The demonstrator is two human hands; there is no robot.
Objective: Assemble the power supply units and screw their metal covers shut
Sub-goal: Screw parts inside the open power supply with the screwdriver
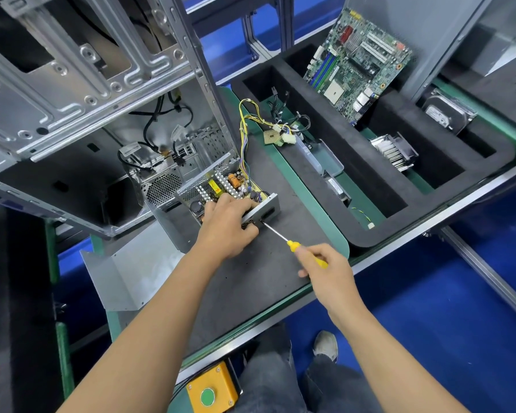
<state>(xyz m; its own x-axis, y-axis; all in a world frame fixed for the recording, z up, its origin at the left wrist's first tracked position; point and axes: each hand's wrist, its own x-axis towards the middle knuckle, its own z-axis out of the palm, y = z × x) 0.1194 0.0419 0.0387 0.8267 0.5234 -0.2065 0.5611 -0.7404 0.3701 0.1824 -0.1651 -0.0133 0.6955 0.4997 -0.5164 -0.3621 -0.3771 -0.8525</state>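
Left hand: the left hand (225,226) reaches in from the lower left with the forearm stretched straight and the back of the hand turned up. Its fingers curl over the near edge of the power supply unit (221,186) and grip it, knuckles raised, fingertips hidden against the metal side wall.

Right hand: the right hand (325,268) comes in from the lower right, wrist bent slightly upward. Its fingers are closed round the yellow handle of the screwdriver (292,242), with the thumb lying along the handle's side.

Screwdriver: the shaft runs up and to the left from the right hand, and its tip meets the grey side wall of the unit just beside the left hand's fingertips. Whether the tip sits in a screw head cannot be told.

Power supply unit: it lies open-topped on the dark mat (251,272) directly under and beyond the left hand, with the circuit board, the orange coil and the capacitors showing. Yellow wires (245,120) rise from its far side.

Metal cover: a bent grey metal cover (125,272) lies on the bench to the left of the left forearm, apart from the unit.

Computer case: an open computer case (81,93) stands beyond the left hand, just behind the unit.

Foam tray: to the far right of both hands, a black foam tray (355,234) holds a motherboard (358,61) and a heatsink (395,150).
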